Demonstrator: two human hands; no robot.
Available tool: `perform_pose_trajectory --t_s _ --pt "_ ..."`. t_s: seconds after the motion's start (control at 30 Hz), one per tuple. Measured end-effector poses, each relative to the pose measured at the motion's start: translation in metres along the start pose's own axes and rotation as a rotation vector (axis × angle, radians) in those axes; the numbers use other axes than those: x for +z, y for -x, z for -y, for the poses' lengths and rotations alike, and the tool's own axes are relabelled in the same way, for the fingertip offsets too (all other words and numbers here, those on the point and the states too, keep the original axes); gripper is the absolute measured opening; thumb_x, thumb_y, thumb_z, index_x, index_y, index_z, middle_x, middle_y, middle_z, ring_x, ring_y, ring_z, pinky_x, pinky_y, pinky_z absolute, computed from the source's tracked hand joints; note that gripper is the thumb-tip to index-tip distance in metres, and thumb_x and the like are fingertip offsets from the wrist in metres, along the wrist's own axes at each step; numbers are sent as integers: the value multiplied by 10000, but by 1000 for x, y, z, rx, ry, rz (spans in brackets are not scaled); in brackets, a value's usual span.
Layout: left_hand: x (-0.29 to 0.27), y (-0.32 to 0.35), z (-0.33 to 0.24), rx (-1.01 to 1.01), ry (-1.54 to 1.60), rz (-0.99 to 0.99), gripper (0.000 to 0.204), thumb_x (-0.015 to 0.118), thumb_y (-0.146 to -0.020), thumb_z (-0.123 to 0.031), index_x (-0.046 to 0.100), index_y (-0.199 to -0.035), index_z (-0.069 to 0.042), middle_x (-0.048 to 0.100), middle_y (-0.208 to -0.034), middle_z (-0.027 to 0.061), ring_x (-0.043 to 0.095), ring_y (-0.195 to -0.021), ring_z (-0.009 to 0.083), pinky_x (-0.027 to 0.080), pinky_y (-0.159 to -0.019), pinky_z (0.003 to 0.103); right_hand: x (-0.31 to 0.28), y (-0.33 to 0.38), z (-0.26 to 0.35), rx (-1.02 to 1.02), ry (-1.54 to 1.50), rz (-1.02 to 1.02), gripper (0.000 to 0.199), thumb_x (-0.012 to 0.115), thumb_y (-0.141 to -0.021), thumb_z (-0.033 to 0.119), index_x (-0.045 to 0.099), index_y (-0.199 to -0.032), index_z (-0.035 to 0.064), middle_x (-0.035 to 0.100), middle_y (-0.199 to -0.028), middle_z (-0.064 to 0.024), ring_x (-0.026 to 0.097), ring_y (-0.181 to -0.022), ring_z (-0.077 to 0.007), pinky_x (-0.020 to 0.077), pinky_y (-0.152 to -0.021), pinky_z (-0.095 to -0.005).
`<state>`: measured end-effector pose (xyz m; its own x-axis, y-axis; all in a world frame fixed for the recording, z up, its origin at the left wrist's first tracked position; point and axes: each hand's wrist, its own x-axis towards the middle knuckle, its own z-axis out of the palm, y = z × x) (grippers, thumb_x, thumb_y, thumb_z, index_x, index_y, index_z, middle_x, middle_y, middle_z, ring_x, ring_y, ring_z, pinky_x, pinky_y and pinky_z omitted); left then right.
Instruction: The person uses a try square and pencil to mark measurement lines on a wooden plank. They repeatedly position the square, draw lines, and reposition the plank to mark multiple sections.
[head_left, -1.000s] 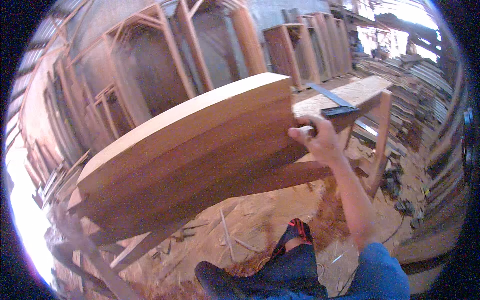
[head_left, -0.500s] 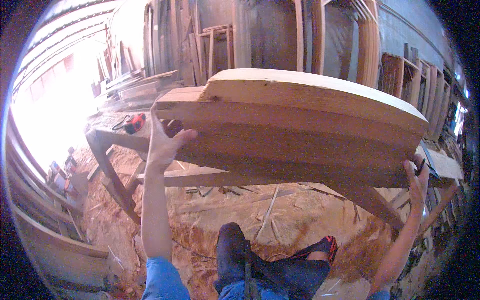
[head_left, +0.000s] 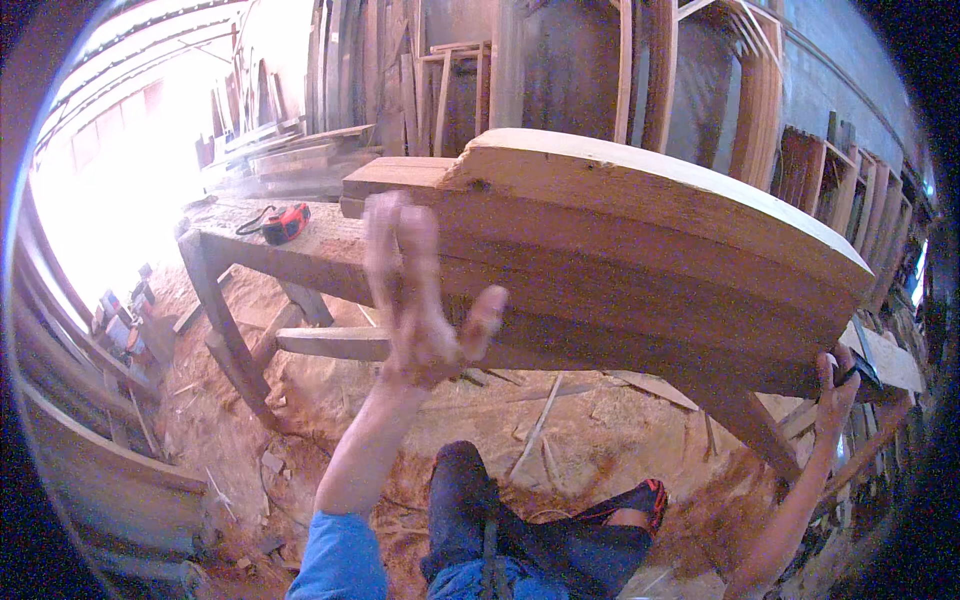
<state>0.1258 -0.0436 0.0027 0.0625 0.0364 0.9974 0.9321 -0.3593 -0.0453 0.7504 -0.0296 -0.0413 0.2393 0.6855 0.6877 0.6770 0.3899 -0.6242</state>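
Head view: a large curved wooden piece (head_left: 650, 270), built of stacked layers, lies across a rough wooden surface (head_left: 300, 255) and overhangs it toward the person. Left hand (head_left: 425, 300): raised in front of the piece's near face, fingers spread and blurred; contact with the wood cannot be determined. Right hand (head_left: 835, 385): closed on the lower right end of the piece, thumb toward the viewer. A red and black tape measure (head_left: 285, 222) lies on the far left part of the surface, well apart from both hands. Wooden frames (head_left: 750, 90) lean against the rear wall. Sawdust and offcuts cover the floor (head_left: 590, 440).
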Motion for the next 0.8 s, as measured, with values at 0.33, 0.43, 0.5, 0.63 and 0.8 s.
perform_pose_trajectory --t_s 0.33,0.43,0.5,0.63,0.8 --pt "29 63 -12 101 -76 137 700 574 -959 -526 493 -1487 -73 362 -1609 167 283 -1499 431 148 -1203 661 2 -1 -16 -54 -73 -83 411 697 -993 263 639 -1272 -33 683 -1148 -64 609 -1031 -145 467 -950 -301" --pt "27 73 -10 105 -113 138 703 566 -962 -527 488 -1485 -63 399 -1578 174 320 -1476 432 150 -1205 654 2 -5 -16 -100 -81 -38 415 693 -997 272 640 -1269 -36 684 -1144 -72 605 -1035 -144 465 -946 -298" --pt "26 72 -8 111 -99 75 707 563 -963 -527 482 -1485 -57 434 -1539 181 347 -1458 426 162 -1204 647 5 -4 -16 -136 -26 -123 412 685 -1002 279 643 -1263 -37 684 -1146 -74 602 -1036 -142 466 -946 -298" --pt "23 58 -5 -46 -34 -90 694 582 -962 -502 477 -1477 -47 472 -1481 189 395 -1417 421 176 -1205 628 11 2 -12 -124 -82 -100 404 681 -1001 283 649 -1245 -38 681 -1142 -63 596 -1031 -144 462 -944 -306" --pt "6 27 9 -442 138 31 591 638 -974 -389 538 -1409 -2 611 -1304 183 484 -1321 410 188 -1224 537 12 1 -4 -139 -61 -78 399 672 -1002 305 657 -1215 -32 679 -1131 -64 593 -1021 -156 457 -936 -318"
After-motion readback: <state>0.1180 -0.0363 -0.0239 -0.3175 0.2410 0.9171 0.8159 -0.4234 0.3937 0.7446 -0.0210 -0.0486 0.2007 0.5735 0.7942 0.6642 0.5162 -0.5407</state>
